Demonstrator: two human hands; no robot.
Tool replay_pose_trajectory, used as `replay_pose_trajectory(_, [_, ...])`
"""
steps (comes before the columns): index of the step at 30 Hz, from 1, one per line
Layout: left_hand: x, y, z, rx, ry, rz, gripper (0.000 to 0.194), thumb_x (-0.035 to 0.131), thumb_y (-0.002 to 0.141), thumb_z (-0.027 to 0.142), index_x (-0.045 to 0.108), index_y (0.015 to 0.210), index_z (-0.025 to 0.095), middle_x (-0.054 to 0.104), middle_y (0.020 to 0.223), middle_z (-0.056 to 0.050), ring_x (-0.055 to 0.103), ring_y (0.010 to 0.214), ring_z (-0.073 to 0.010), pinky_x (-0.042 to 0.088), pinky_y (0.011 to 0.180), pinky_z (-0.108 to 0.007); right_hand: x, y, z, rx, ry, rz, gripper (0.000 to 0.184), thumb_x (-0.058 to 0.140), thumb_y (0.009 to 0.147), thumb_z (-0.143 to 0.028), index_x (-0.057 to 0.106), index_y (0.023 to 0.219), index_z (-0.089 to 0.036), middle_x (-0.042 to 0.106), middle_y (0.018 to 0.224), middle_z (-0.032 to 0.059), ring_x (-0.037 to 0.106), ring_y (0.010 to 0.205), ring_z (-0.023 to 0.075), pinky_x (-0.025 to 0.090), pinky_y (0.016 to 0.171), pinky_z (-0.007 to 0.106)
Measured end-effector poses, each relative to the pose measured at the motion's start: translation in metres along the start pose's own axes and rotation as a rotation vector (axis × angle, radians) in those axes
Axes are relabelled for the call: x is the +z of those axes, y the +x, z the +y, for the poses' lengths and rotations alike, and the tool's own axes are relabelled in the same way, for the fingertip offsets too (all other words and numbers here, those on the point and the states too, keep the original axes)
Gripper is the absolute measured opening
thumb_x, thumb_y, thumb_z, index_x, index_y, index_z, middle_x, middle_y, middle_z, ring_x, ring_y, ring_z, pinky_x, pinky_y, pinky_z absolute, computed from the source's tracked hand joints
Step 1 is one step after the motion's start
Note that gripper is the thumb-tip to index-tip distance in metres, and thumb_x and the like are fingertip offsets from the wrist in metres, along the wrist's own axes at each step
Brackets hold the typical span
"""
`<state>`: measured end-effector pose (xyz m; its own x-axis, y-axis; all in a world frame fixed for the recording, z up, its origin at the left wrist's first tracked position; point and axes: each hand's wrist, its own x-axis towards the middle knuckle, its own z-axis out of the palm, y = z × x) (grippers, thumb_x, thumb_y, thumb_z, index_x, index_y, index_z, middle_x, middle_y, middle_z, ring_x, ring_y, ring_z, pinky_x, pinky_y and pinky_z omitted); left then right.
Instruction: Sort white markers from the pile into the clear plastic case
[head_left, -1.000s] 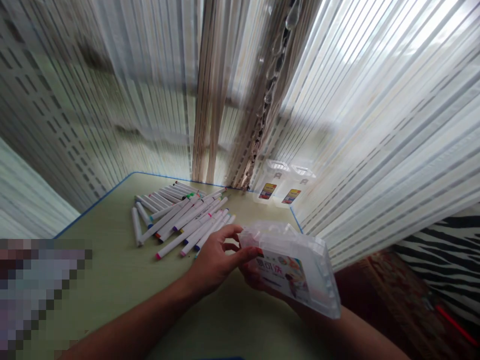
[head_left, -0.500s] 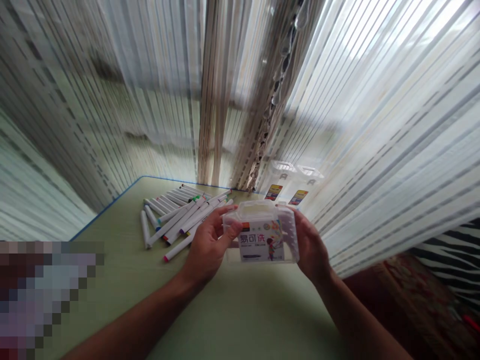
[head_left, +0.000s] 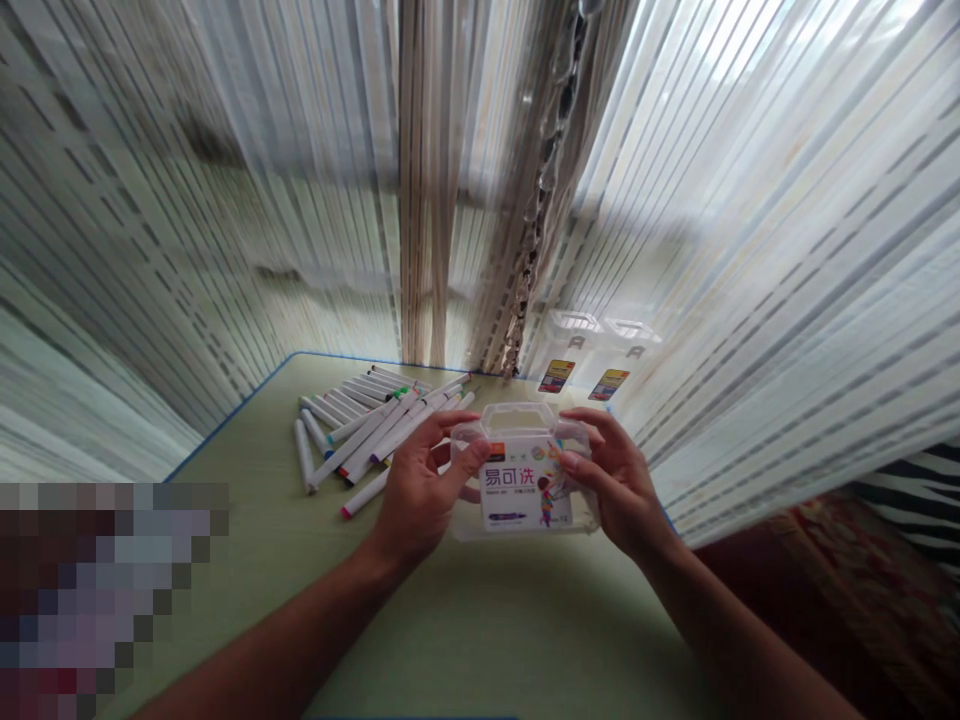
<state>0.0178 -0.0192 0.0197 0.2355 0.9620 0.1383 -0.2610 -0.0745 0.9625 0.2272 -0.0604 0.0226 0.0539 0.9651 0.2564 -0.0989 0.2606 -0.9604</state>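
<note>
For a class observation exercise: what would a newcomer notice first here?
The clear plastic case, held up at centre between the left hand and right hand, catches the eye first. Behind it on the left, white markers lie scattered on the green table. Sheer curtains fill the view above.

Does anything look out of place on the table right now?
One white marker lies at an odd angle, apart from the loose markers to its right. The clear plastic case between the left hand and right hand shows no visible damage.

Left hand (head_left: pixel 420 495), right hand (head_left: pixel 619 485), fingers (head_left: pixel 450 425) curled
</note>
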Motion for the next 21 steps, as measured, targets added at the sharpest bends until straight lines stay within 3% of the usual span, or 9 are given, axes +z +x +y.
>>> replay_pose_trajectory(10, [0.0000,-0.0001,-0.0040,-0.015,-0.055,0.015,0.055,0.078,0.079,0.041,0.055,0.124,0.022,0.069,0.097,-0.005,0.072,0.074,-0.0196,0.055,0.045,-0.021,0.0072,-0.0021,-0.0002,-0.007,0.036,0.064,0.046,0.074,0.084,-0.028,0.058,0.127,-0.030,0.073,0.102,0.0032,0.071,0.077,0.0177,0.061,0.063,0.028])
replay_pose_trajectory(21, [0.0018,-0.0016,-0.0023,-0.036,-0.051,0.037,0.048,0.080,0.078,0.041,0.056,0.113,0.018,0.069,0.099,-0.007,0.072,0.079,-0.0207,0.055,0.046,-0.020,0.0062,-0.0030,0.0017,-0.023,0.042,0.081,0.037,0.076,0.084,-0.028,0.063,0.119,-0.029,0.073,0.102,0.0033,0.071,0.080,0.0178,0.061,0.067,0.028])
